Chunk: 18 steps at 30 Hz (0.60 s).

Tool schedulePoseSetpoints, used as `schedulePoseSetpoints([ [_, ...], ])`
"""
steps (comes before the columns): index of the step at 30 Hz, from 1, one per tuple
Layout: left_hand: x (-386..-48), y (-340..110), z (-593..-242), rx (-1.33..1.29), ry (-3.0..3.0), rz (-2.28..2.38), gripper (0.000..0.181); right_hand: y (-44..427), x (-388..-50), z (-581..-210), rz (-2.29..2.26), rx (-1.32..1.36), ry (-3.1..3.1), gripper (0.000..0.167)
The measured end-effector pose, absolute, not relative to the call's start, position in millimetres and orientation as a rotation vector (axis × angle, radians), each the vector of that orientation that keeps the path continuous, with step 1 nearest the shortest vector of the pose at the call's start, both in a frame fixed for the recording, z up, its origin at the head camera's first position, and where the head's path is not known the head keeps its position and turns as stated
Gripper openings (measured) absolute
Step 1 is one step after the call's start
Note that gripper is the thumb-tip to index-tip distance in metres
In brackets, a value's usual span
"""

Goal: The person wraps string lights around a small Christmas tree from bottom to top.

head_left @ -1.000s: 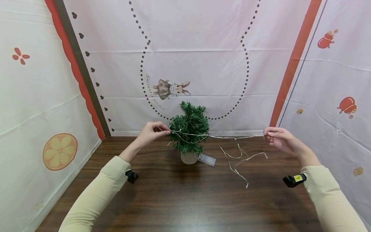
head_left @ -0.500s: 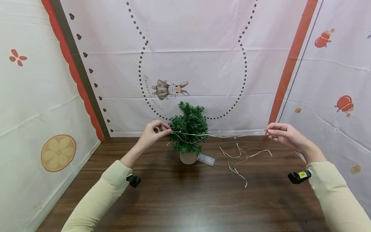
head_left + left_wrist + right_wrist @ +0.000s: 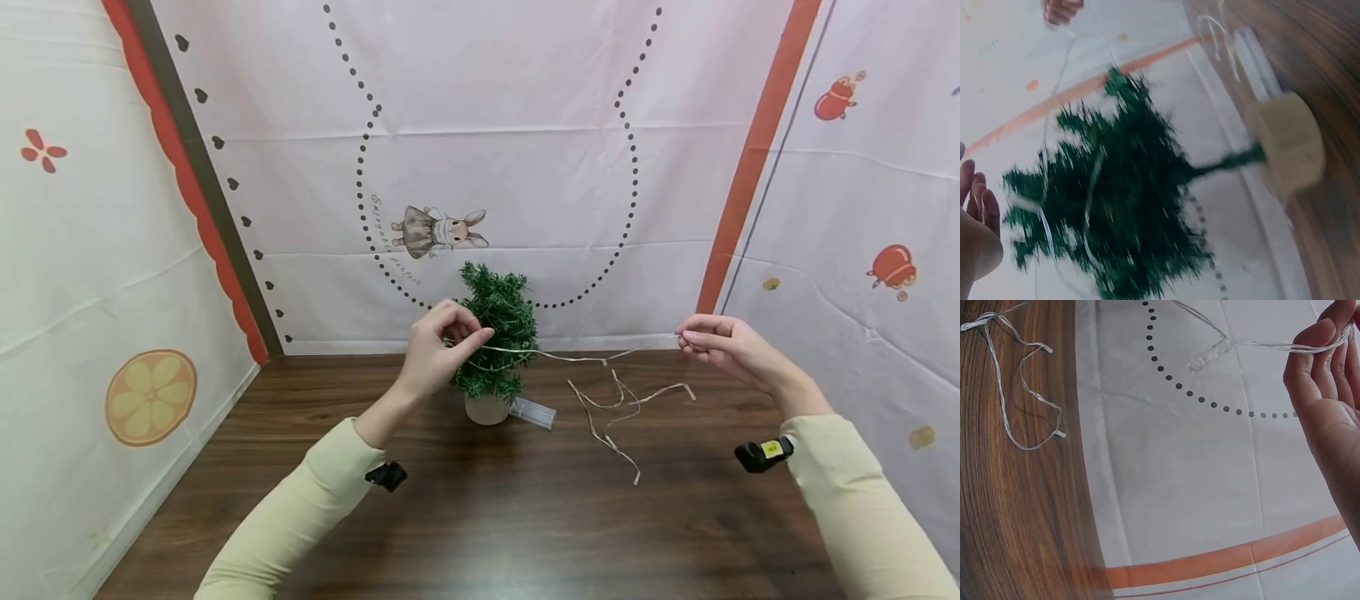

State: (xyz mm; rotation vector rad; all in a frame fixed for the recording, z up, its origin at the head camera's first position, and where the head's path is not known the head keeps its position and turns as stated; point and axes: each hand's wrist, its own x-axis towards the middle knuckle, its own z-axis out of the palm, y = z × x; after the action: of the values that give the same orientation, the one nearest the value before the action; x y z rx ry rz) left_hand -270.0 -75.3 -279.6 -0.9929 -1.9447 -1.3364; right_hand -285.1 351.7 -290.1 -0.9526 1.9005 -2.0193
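One thin, seemingly clear wire [image 3: 1266, 345]

The left hand [image 3: 442, 350] was at the left edge of the little green tree [image 3: 512, 315]. Now it has moved in front of the tree, hiding some left branches. The string [image 3: 566, 357] dips more to the tree's right.

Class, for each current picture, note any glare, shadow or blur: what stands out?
Head view: soft glare near the bottom of the dark table, shadow in front of the pot; left wrist view: the tree smeared, probably by motion; right wrist view: muted light, but the light string and right hand clearer than the tree in the left wrist view.
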Motion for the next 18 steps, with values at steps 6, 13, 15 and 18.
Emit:
schedulePoseSetpoints([
  [6, -289, -36, -286, -1.079, -1.934, -1.351, 0.011, 350, -287, -288, -2.023, -0.965, 1.897, 0.031],
  [13, -301, 18, -281, -1.108, -2.027, -1.378, 0.016, 346, -289, -283, -2.005, -0.979, 1.927, 0.027],
  [15, -304, 34, -278, -1.109, -2.077, -1.417, 0.018, 344, -290, -282, -2.006, -0.971, 1.918, 0.027],
  [18, -310, 56, -275, -1.125, -2.153, -1.484, 0.021, 342, -291, -280, -1.993, -0.965, 1.914, 0.027],
])
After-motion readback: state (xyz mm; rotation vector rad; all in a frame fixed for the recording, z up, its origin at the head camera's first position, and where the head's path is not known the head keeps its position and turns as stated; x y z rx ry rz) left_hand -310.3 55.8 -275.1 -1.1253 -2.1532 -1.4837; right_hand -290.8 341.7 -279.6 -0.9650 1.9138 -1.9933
